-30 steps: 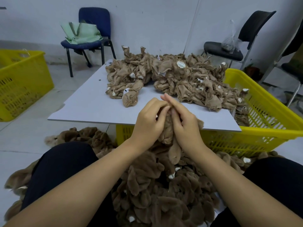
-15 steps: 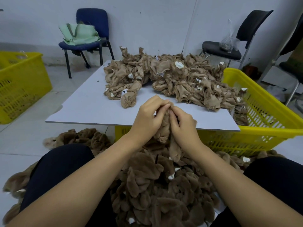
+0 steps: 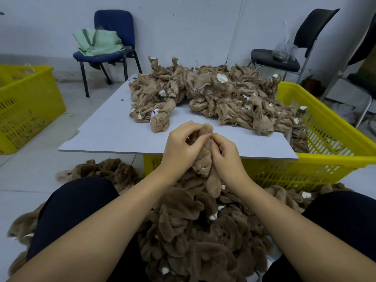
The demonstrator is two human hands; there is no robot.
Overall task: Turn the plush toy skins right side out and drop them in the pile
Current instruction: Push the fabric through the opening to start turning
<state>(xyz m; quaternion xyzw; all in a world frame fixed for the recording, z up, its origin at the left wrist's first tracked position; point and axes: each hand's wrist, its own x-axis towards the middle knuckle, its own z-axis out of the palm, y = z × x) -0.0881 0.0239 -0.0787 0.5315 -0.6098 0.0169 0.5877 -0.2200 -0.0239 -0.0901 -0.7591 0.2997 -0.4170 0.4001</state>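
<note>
Both hands hold one brown fuzzy plush skin (image 3: 205,157) between them: the left hand (image 3: 180,149) curls round it from nine o'clock, the right hand (image 3: 225,157) pinches it from three. Its long axis runs twelve to six, tip up, tail hanging. The heap of turned, furry brown skins (image 3: 189,231) lies at six o'clock, directly below, equally near either hand. The unturned tan skins on the white board (image 3: 203,94) lie at twelve.

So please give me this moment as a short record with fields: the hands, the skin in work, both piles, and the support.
left hand: grips the plush skin
right hand: pinches the same skin
unturned heap: on the white board
finished pile: furry, on the floor between the knees
yellow crate: under the board
</note>
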